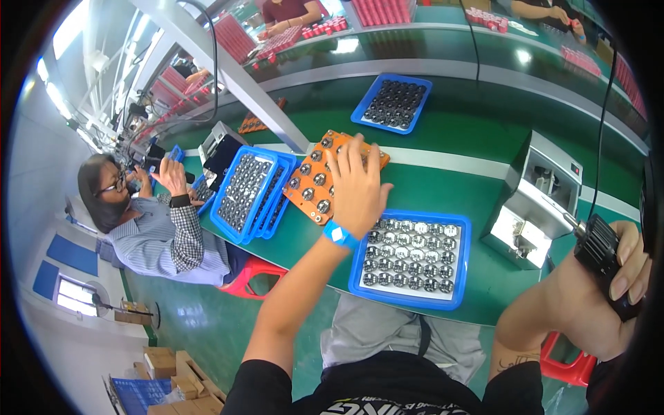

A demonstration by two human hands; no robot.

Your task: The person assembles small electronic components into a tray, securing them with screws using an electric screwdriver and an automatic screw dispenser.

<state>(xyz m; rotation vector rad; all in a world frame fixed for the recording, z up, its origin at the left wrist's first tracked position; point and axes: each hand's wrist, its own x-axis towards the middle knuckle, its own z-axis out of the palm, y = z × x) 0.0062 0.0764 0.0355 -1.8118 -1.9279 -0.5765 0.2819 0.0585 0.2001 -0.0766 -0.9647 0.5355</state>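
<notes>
Sitting upper-centre of frame: orange rectangular board (306,182) studded with round metal parts (323,206). Left hand (360,187) over it, fingers apart; right hand (626,263) clamped on black ribbed cylindrical tool (599,242), right edge. Board's probably stiff, parts slippery; hold by opposite edges.

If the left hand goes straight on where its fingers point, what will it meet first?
Probably the far blue tray, beyond the orange board; depth is unclear, so the hand might pass above.
</notes>
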